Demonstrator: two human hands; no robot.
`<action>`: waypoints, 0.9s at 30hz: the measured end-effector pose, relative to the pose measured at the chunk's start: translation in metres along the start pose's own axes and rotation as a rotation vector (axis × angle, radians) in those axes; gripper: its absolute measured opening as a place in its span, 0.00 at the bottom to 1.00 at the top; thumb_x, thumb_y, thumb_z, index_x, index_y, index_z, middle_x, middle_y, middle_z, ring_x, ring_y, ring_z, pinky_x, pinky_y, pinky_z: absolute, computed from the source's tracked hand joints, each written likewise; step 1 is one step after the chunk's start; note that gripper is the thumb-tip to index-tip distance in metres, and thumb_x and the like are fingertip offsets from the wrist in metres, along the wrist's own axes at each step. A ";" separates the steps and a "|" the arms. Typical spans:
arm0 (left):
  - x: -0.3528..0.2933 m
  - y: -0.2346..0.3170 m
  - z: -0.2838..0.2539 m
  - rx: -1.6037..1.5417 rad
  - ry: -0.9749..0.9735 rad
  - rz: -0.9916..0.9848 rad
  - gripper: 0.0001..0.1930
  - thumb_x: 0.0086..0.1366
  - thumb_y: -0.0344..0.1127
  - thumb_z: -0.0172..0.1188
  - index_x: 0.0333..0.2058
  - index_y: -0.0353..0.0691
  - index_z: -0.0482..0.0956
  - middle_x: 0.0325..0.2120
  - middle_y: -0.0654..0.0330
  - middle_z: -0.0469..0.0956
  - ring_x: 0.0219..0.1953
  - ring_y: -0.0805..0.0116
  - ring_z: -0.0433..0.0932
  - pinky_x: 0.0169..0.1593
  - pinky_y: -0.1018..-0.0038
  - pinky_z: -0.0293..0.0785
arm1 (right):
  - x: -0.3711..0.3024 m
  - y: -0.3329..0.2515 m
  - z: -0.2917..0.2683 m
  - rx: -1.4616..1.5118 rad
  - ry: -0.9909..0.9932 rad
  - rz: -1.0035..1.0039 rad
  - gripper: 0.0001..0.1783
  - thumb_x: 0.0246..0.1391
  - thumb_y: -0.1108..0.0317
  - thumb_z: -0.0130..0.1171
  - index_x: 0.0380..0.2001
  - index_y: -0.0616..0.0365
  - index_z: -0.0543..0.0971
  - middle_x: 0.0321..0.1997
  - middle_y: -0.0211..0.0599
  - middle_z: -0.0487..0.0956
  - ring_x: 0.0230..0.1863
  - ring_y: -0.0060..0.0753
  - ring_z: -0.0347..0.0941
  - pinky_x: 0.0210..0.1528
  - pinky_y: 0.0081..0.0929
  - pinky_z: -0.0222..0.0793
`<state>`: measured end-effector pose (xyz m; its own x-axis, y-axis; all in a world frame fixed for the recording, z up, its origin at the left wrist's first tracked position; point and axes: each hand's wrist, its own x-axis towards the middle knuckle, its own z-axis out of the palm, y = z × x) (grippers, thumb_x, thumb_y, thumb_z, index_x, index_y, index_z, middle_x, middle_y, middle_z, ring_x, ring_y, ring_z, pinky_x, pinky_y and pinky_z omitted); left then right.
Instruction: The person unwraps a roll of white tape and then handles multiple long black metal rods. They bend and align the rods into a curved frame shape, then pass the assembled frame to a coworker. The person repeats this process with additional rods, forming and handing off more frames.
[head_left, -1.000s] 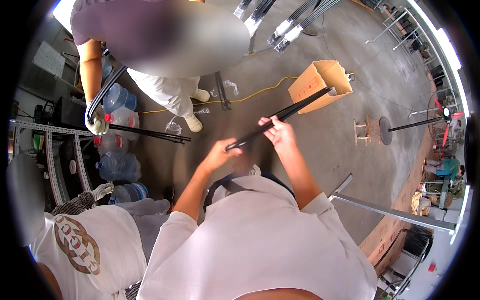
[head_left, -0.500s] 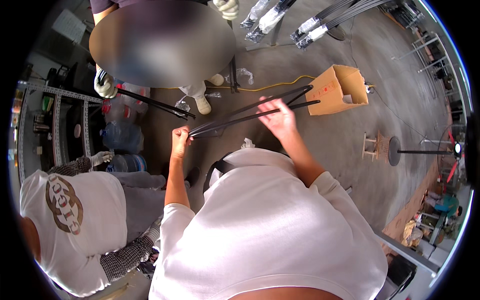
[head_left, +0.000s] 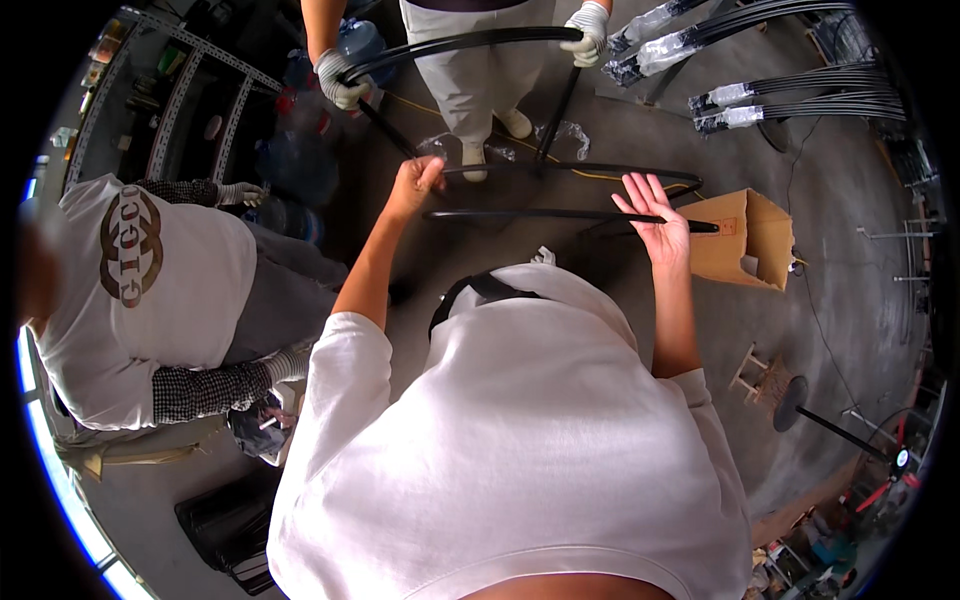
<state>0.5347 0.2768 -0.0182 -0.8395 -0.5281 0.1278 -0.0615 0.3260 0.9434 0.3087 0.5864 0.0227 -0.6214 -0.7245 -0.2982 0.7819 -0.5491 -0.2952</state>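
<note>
A frame of thin black tubes [head_left: 540, 214] spans the space in front of me. My left hand [head_left: 415, 187] is closed round its left end, by the far tube. My right hand [head_left: 656, 220] has its fingers stretched out and its palm turned up, and the near tube crosses the palm. Beyond it, a person in gloves and light trousers holds another black tube frame [head_left: 470, 40], with one glove [head_left: 340, 80] at its left corner and the other glove [head_left: 587, 33] at its right. Some of the frame's joints are hard to make out.
An open cardboard box [head_left: 745, 240] stands at the right. Bundled black rods with wrapped ends [head_left: 665, 48] reach in from the far right. A metal shelf rack [head_left: 165, 110] and large water bottles [head_left: 295, 165] are at the left, near another person [head_left: 170, 270]. A stool [head_left: 768, 378] stands lower right.
My hands have moved apart, and the frame's tubes have spread from a narrow wedge to nearly parallel. The person opposite has raised their frame with both gloves. My view has turned.
</note>
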 end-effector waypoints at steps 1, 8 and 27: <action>0.002 -0.002 0.000 0.005 -0.003 -0.009 0.23 0.60 0.48 0.45 0.13 0.37 0.67 0.11 0.64 0.68 0.17 0.77 0.66 0.24 0.79 0.61 | -0.003 -0.002 0.003 -0.015 -0.007 0.023 0.29 0.44 0.86 0.31 0.54 0.64 0.52 0.58 0.51 0.52 0.61 0.49 0.46 0.58 0.60 0.43; 0.002 0.003 -0.003 0.024 -0.013 -0.117 0.24 0.59 0.50 0.44 0.13 0.37 0.69 0.11 0.65 0.68 0.18 0.78 0.64 0.26 0.79 0.60 | -0.020 -0.009 0.028 0.027 0.050 0.026 0.33 0.38 0.89 0.31 0.54 0.67 0.49 0.58 0.52 0.53 0.60 0.49 0.49 0.58 0.60 0.42; -0.006 0.028 0.001 -0.069 -0.127 -0.286 0.23 0.60 0.49 0.44 0.14 0.39 0.68 0.10 0.65 0.68 0.15 0.81 0.64 0.22 0.81 0.60 | 0.021 -0.004 0.005 0.095 0.180 0.100 0.37 0.35 0.90 0.30 0.53 0.53 0.49 0.56 0.55 0.52 0.59 0.57 0.47 0.55 0.67 0.41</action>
<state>0.5370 0.2901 0.0071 -0.8544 -0.4869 -0.1812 -0.2719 0.1220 0.9546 0.2931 0.5718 0.0218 -0.5327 -0.6960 -0.4814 0.8360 -0.5213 -0.1714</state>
